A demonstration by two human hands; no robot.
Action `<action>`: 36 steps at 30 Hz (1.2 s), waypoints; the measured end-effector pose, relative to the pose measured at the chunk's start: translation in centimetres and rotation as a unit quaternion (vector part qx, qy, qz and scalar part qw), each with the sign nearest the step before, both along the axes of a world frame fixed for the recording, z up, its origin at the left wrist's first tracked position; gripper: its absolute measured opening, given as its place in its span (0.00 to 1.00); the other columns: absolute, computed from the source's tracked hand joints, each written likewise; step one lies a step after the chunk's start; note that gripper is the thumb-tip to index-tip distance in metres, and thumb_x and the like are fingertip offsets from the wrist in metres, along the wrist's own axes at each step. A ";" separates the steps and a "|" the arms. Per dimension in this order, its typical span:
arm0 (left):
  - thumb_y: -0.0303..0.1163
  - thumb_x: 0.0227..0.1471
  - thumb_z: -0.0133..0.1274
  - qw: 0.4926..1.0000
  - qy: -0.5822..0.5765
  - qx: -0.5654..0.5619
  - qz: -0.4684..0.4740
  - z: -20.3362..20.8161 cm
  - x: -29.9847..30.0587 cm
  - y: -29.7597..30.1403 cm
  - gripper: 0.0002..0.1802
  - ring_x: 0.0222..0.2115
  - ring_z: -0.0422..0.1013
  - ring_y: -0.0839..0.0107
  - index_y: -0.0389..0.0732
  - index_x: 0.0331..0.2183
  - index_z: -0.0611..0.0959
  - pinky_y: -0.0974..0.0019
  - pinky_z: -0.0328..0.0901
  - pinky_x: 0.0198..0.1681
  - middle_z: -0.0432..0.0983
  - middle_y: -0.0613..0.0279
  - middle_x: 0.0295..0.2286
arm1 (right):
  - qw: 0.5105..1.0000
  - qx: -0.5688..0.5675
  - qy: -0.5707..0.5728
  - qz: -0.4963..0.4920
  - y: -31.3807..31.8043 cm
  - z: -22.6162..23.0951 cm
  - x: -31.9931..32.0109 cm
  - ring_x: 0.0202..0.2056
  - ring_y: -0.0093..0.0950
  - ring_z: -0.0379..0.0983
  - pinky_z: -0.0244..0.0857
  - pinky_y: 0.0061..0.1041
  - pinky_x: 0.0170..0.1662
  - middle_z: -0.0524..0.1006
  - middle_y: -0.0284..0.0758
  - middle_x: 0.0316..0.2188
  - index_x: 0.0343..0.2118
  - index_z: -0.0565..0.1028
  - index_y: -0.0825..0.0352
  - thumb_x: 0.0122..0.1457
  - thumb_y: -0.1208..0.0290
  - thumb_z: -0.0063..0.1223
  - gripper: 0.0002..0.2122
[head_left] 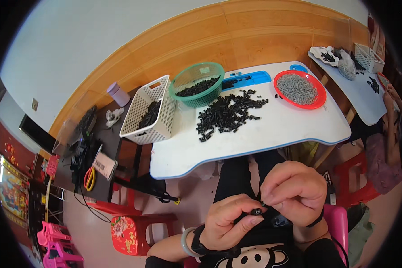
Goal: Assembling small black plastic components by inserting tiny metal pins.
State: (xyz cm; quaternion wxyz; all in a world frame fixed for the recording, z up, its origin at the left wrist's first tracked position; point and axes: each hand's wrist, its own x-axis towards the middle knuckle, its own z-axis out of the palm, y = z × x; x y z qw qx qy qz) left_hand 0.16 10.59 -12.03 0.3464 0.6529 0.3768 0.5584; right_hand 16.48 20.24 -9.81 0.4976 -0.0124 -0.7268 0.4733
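Observation:
Above my lap, in front of the table, my left hand (227,222) pinches a small black cylindrical piece (256,211) between thumb and forefinger, its round end facing up. Right beside it, my right hand (295,193) is closed, thumb and fingertips pressed together close to that piece. Whatever small thing those fingertips hold is too hidden to make out. Beyond my hands, a loose pile of similar black pieces (228,112) lies on the white table (183,157). Small silvery metal parts (298,89) fill a red round tray (318,103) at the table's right.
A green basket (200,102) and a white basket (158,130), both holding black pieces, stand at the left. Behind the pile lies a blue tray (259,77). Scissors (90,178) and a phone-like slab (104,165) rest on the dark side table. Another person's arm (392,129) shows at right.

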 end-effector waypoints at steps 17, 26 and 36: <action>0.24 0.49 0.57 0.999 0.016 0.011 0.042 -0.1 2.8 -9.2 0.08 0.24 0.71 0.65 0.33 0.33 0.78 0.69 0.63 0.27 0.74 0.56 0.25 | 0.999 0.046 -0.004 -0.011 -8.8 -0.6 2.5 0.24 0.22 0.70 0.61 0.17 0.25 0.75 0.38 0.29 0.29 0.77 0.68 0.43 0.87 0.52 0.10; 0.25 0.51 0.57 0.998 0.012 0.034 0.042 -1.1 5.0 -10.9 0.07 0.21 0.70 0.75 0.30 0.31 0.78 0.74 0.62 0.24 0.75 0.59 0.24 | 0.998 0.048 -0.021 -0.042 -11.4 -1.4 4.6 0.24 0.23 0.71 0.61 0.17 0.25 0.75 0.38 0.29 0.28 0.76 0.68 0.42 0.88 0.52 0.10; 0.26 0.51 0.57 0.996 0.017 0.068 0.048 -1.5 5.8 -12.0 0.08 0.21 0.71 0.73 0.31 0.32 0.79 0.74 0.62 0.23 0.75 0.58 0.24 | 0.992 0.100 -0.031 -0.063 -13.0 -0.8 5.5 0.25 0.25 0.73 0.64 0.18 0.25 0.76 0.38 0.28 0.28 0.76 0.69 0.41 0.90 0.51 0.11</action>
